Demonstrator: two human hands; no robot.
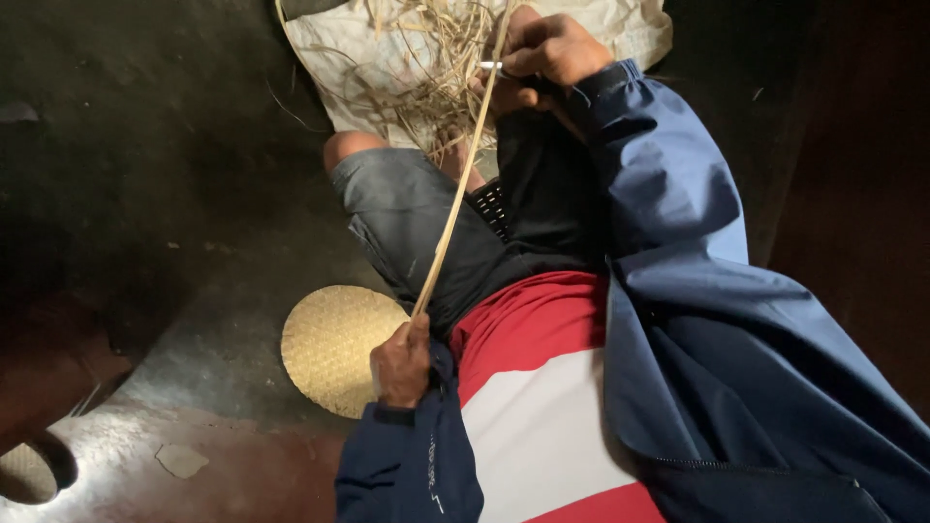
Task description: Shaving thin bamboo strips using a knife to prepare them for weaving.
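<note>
My left hand grips the near end of a long pale cane strip, close to my hip. The strip runs up across my thigh to my right hand at the top of the view. That hand is closed on a small blade with a pale handle, pressed against the strip's far end. Both arms are in blue jacket sleeves. Thin pale shavings lie heaped under the right hand.
A white sack on the dark floor holds the shavings. A round woven mat lies beside my left hip. Another woven piece shows at the bottom left edge. I sit in grey shorts on a dim, worn floor.
</note>
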